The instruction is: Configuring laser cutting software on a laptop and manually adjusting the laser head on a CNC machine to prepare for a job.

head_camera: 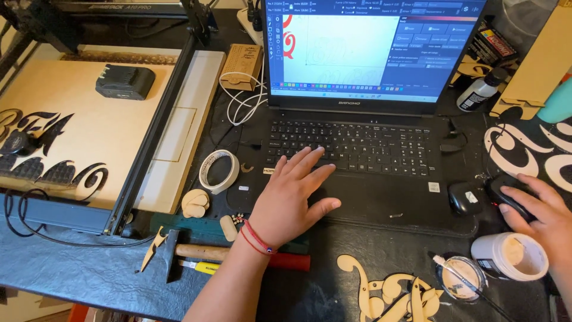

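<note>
- Dark, cluttered surface seen from above, crowded with woodworking bits and a laptop.
- Nearest the viewer: one hammer lying flat with a red-tipped handle, and pale wooden scroll cutouts lying loose.
- To the right, one open white jar stands just beside its upturned lid; a thin brush rests across the lid, likely parked there to keep the surface clean.
- Left hand, a red thread bracelet on its wrist, lies flat and released, fingers spread over the laptop's palm rest and lowest keys, gripping nothing.
- Right hand cups one black mouse at the right edge, fingers curved over it in a light grasp.
- One small black case sits between laptop and mouse.
- One roll of white tape lies left of the laptop.
- Laptop stands open, its screen showing a design program with faint curly outlines.
- Far left, a laser cutter frame spans a plywood sheet with dark ornate lettering cut in; one black battery block rests on the sheet, perhaps as a weight.
</note>
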